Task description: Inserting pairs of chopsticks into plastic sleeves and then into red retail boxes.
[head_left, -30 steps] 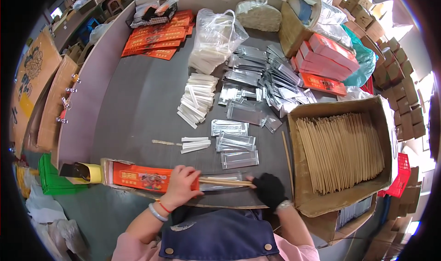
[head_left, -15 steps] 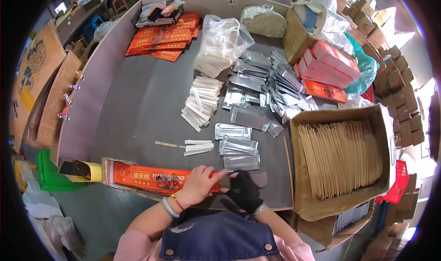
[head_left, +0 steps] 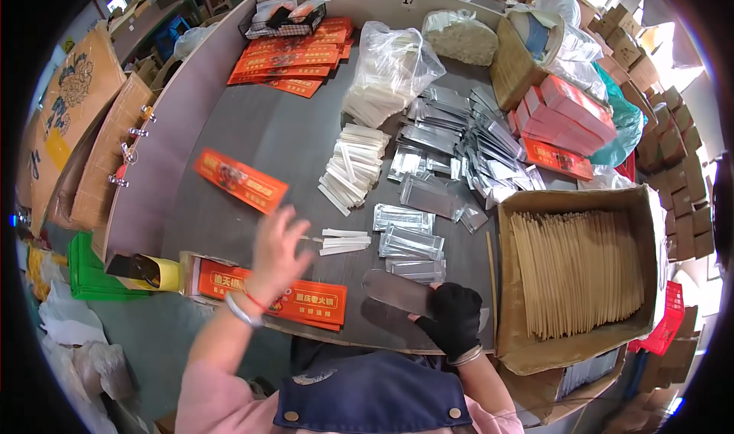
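The clear plastic sleeve (head_left: pixel 399 291) lies flat near the front edge of the grey table (head_left: pixel 283 140), blurred, with its right end under the right hand (head_left: pixel 453 321). The right hand wears a black glove; its fingers are curled down onto the sleeve end, grasping it. At 9 o'clock from the sleeve, the left hand (head_left: pixel 280 252) is raised above the table with fingers spread and released, holding nothing; motion blur hides fine detail. A bracelet (head_left: pixel 243 309) sits on the left wrist.

Directly beneath the left hand, along the table front, lies the long orange packet stack (head_left: pixel 271 291). At 11 o'clock from the left hand, a single orange packet (head_left: pixel 240 179) appears apart from the rest; whether it rests on the table or is airborne cannot be told.

At 12 o'clock from the sleeve, small silver foil pouches (head_left: pixel 409 243) lie in a short column. A few white paper strips (head_left: pixel 342 241) lie just beside them at 9 o'clock. A larger pile of white strips (head_left: pixel 354 164) sits farther up at 11 o'clock.

At 3 o'clock from the sleeve, an open cardboard box (head_left: pixel 573 202) holds tan sticks (head_left: pixel 577 272) packed side by side. At 1 o'clock, well apart, pink boxes (head_left: pixel 564 113) are stacked. At the far table end, at 11 o'clock, more flat orange packets (head_left: pixel 298 52) are spread out.
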`<state>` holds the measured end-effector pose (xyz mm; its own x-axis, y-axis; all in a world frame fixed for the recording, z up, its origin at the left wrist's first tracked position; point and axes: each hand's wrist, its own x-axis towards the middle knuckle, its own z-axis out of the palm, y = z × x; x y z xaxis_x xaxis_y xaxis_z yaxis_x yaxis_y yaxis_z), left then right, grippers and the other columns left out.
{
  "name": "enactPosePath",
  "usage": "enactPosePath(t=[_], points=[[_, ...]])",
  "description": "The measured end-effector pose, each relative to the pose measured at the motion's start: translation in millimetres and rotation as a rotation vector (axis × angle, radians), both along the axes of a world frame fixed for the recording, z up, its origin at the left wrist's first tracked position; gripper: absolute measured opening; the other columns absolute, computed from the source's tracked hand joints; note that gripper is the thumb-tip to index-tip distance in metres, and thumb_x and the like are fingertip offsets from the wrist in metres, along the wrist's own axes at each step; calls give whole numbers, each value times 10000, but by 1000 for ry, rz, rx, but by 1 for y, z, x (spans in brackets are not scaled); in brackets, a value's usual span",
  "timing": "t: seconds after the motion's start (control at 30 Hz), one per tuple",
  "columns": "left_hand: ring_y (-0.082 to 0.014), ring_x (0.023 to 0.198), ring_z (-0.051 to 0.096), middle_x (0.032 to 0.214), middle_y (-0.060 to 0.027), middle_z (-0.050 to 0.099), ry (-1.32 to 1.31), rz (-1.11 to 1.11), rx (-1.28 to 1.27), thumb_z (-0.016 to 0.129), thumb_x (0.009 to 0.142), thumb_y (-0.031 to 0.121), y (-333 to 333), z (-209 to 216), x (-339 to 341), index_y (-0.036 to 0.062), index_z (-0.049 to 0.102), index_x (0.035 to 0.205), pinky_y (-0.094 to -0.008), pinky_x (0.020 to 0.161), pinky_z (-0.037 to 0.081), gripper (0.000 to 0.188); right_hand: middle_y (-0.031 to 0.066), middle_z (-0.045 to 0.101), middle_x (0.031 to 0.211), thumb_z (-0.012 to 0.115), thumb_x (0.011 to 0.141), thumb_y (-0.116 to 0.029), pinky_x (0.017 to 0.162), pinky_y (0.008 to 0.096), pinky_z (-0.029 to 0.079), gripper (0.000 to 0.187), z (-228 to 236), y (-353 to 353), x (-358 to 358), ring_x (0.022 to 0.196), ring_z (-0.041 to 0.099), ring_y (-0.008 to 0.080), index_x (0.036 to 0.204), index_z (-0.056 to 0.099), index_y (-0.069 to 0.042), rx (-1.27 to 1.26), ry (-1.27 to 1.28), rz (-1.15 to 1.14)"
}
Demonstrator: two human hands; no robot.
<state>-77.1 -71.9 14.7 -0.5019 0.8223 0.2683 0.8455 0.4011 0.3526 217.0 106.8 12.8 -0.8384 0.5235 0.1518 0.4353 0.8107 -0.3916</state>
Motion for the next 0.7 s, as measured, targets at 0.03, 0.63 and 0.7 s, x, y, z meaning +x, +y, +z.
enactPosePath(t=[0.03, 0.63, 0.7], points=[[-413, 1204, 451, 1290, -199, 495, -129, 13, -31, 825, 656, 305, -15, -17, 23, 34, 614, 1173, -515, 1054, 350, 620, 61, 600, 954, 824, 620, -440, 872, 440, 366, 630, 2, -7, -2, 935, 571, 281, 1101, 586, -111, -7, -30, 9], [-424, 1346, 318, 1422, -226, 383, -380, 63, -134, 827, 690, 395, -27, -60, 78, 16, 466, 1357, -580, 1125, 204, 848, 142, 634, 978, 777, 660, -509, 784, 453, 449, 668, -36, -45, -56, 889, 610, 343, 1129, 607, -64, -94, 125, 335], [-403, 1271, 394, 1340, -203, 452, -389, 33, -36, 810, 710, 336, -14, -66, 56, 20, 526, 1285, -536, 1084, 273, 715, 162, 643, 989, 806, 652, -438, 801, 443, 483, 609, -13, -16, -50, 915, 618, 362, 1091, 623, -57, -250, -204, 183]])
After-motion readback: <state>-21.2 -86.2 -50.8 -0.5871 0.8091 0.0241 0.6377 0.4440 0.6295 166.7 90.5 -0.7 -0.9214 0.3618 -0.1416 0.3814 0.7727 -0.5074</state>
